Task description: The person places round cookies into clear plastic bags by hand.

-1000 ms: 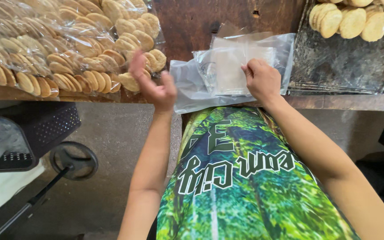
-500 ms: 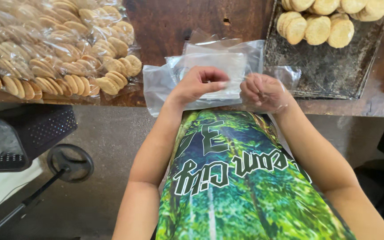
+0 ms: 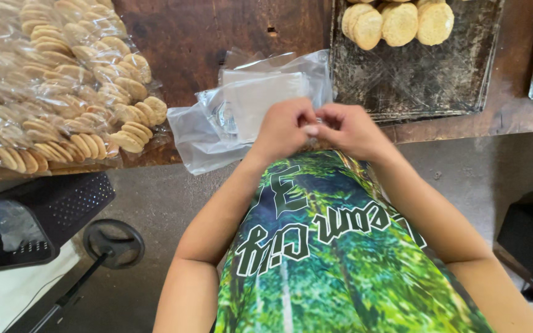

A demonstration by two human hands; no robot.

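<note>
On the dark wooden surface (image 3: 217,31) lie bagged round biscuits (image 3: 50,92), a black metal baking tray (image 3: 427,80) and a pile of clear plastic bags (image 3: 242,111). At its near edge, left hand (image 3: 285,131) and right hand (image 3: 354,131) meet, fingertips pinched together; whether their grip holds anything, I cannot tell.

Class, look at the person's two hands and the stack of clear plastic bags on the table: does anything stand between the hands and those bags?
Nothing visible does. The left hand and right hand meet fingertip to fingertip right at the near edge of the bags, overlapping them in this view. The cookie tray lies off to the right, the packed cookies to the left.
</note>
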